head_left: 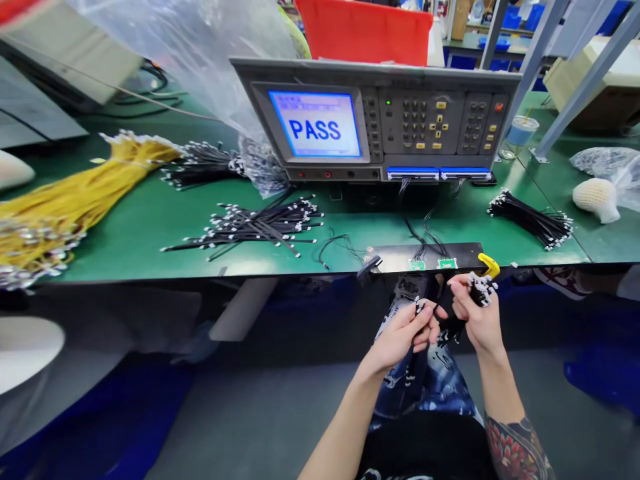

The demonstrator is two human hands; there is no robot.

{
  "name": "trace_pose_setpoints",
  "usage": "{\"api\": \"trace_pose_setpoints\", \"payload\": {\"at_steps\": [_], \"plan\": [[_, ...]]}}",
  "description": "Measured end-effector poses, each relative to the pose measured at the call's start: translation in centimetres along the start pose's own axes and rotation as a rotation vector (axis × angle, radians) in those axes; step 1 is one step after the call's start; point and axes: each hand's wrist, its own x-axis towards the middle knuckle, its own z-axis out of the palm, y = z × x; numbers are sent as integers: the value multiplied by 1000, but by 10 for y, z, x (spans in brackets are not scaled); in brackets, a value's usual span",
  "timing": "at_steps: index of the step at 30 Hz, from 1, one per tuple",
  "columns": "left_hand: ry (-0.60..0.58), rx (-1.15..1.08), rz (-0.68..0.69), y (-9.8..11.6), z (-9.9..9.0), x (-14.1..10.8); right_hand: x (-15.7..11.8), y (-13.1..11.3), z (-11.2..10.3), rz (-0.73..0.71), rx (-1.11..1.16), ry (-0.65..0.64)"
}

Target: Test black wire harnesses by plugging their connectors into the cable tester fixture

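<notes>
Below the front edge of the bench, over my lap, my right hand (pixel 483 323) is closed around a bundle of black cables (pixel 482 289). White connectors fan out at its top, and dark cable ends hang beneath. Close beside it, my left hand (pixel 407 333) has its fingers pinched on a few black cables (pixel 419 305) with small white ends; how many is hidden by the fingers. Ahead of both hands, a black fixture strip (pixel 390 259) with two small green connector boards (pixel 447 264) lies along the bench edge, wired to the cable tester (pixel 380 120), whose screen reads PASS.
Loose black cables (pixel 255 227) lie left of the fixture, with yellow cables (pixel 115 173) farther left. At right are a black cable bundle (pixel 533 219) and a cup (pixel 523 130). A yellow hooked piece (pixel 490 265) sits at the strip's right end. A red bin (pixel 365 30) stands behind the tester.
</notes>
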Motion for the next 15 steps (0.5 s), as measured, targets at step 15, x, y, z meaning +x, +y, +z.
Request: {"api": "trace_pose_setpoints", "payload": {"at_steps": [15], "plan": [[92,27,-96,-16,8,-1,11,11,6,139,203,23]]}}
